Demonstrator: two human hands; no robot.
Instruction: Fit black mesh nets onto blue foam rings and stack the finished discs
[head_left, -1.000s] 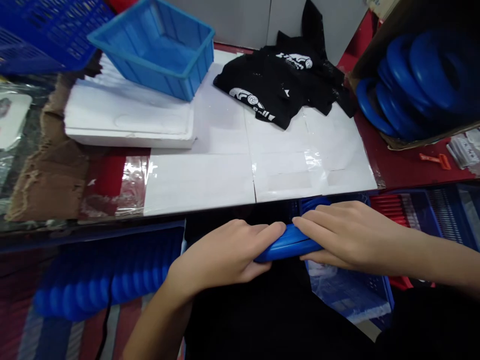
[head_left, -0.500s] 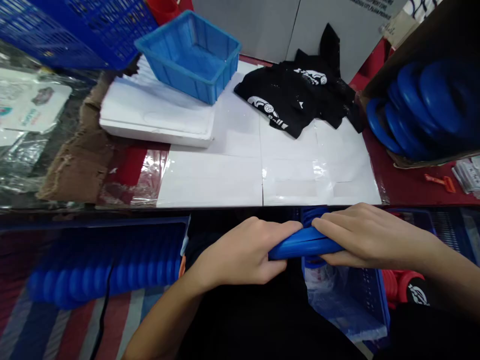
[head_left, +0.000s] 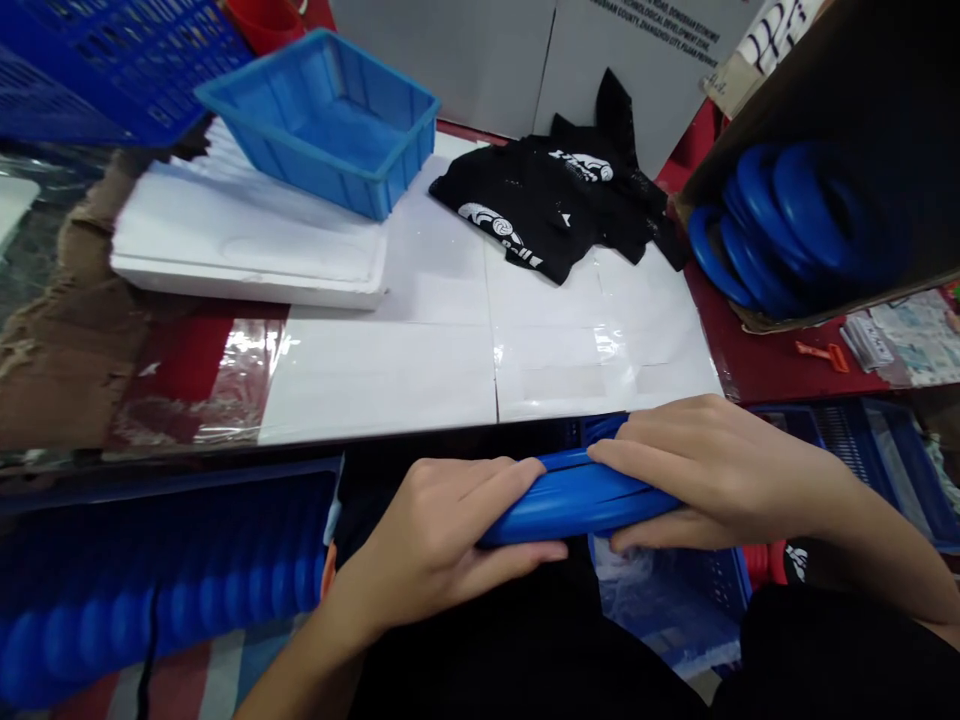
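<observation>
Blue ring [head_left: 574,497], gripped edge-on by left hand [head_left: 442,535], right hand [head_left: 694,475]

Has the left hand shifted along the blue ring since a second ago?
Cannot tell for certain: the camera moved. Against the table edge, the left hand seems slightly lower, gripping the blue ring.

ring [head_left: 577,497] in hands: solid glossy blue; stacked rings [head_left: 780,235] in brown box, right: same blue; ribbed row [head_left: 150,590] lower left: darker blue; tub [head_left: 319,120]: light blue, plain; crate [head_left: 112,50] top left: dark blue grid mesh; foam tray [head_left: 247,255]: white; sheets [head_left: 480,330] on counter: white, glossy; counter [head_left: 780,360]: red; cloth pile [head_left: 555,200]: black, white logo print; small tool [head_left: 821,353]: orange
</observation>
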